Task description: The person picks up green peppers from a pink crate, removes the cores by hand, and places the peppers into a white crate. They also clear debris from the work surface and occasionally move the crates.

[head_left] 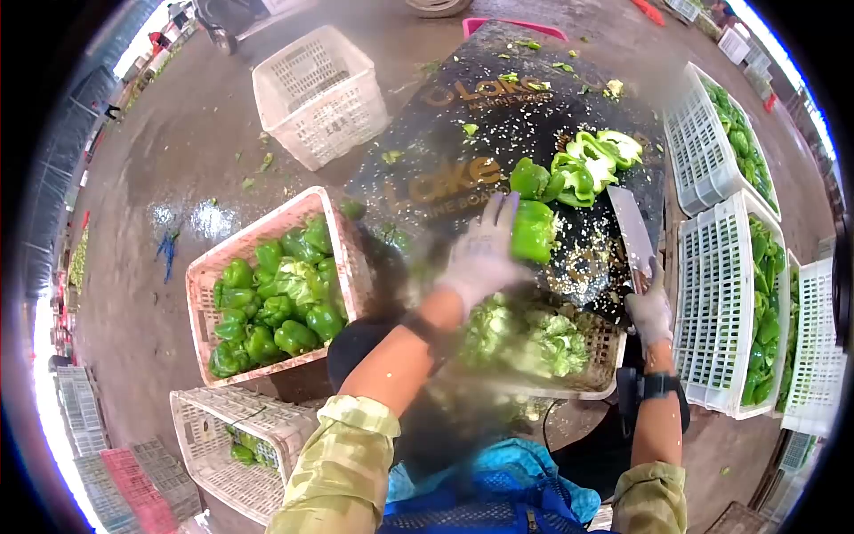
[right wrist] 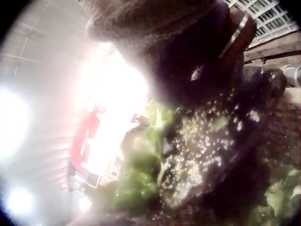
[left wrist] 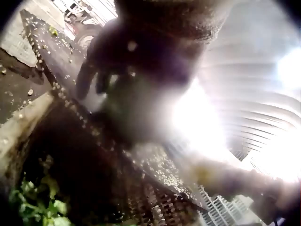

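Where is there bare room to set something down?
Best is the left stretch of the black board, beyond the left hand and left of the cut peppers, with small scattered bits. Floor left of the lone white crate also looks bare. Crowded: the board's right side, around the peppers, knife and right hand, where seeds lie thick.

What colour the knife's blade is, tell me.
The blade is silvery grey; the head view shows it best.

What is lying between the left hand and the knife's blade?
The head view shows a green bell pepper, then scattered pale seeds on the black board.
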The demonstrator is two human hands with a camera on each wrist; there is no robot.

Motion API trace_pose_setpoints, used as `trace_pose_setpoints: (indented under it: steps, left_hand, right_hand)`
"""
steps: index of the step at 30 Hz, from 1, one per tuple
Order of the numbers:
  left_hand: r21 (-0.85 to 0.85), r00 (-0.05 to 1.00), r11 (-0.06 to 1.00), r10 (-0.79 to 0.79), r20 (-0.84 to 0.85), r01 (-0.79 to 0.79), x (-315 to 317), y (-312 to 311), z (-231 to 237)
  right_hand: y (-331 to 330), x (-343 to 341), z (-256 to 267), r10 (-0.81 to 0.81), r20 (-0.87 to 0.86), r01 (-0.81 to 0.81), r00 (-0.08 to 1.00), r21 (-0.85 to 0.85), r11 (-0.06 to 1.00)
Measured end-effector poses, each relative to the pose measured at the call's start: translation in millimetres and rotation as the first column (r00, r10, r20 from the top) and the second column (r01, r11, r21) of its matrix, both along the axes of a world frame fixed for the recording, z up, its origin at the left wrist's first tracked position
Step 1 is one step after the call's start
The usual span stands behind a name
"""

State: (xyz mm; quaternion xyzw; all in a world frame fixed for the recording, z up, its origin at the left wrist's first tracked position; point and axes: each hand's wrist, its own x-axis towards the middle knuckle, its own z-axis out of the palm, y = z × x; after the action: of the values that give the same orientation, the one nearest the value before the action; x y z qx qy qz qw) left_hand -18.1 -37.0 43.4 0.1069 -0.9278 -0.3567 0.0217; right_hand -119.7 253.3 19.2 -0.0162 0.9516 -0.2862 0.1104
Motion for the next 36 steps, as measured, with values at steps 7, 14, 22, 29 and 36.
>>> trace_pose_setpoints:
  steps: [7, 14, 22, 29, 36]
  left_hand:
    - [0.043, 0.996, 0.996, 0.085, -0.038, -0.084, -22, -4, -23]
    - [0.003, 0.985, 0.988, 0.151, 0.080, -0.151, -20, 1, -10]
    - [-0.013, 0.991, 0.998, 0.065, -0.115, -0.067, -31, -4, -25]
    - [0.055, 0.993, 0.998, 0.022, 0.119, -0.028, -26, 3, -8]
    - [0.017, 0.959, 0.989, 0.141, 0.246, -0.150, -16, 24, 3]
  right_hand:
    - [3, 78, 47, 0.168, -0.296, -0.258, 0.940, -0.297, 0.919]
    - [-39, 117, 75, 0.410, -0.165, -0.435, 0.897, -0.175, 0.883]
    - [-24, 122, 70, 0.368, 0.014, -0.357, 0.930, -0.206, 0.911]
    - [-26, 120, 67, 0.362, -0.034, -0.362, 0.932, -0.155, 0.919]
    - [-33, 135, 96, 0.454, -0.094, -0.457, 0.886, -0.021, 0.889]
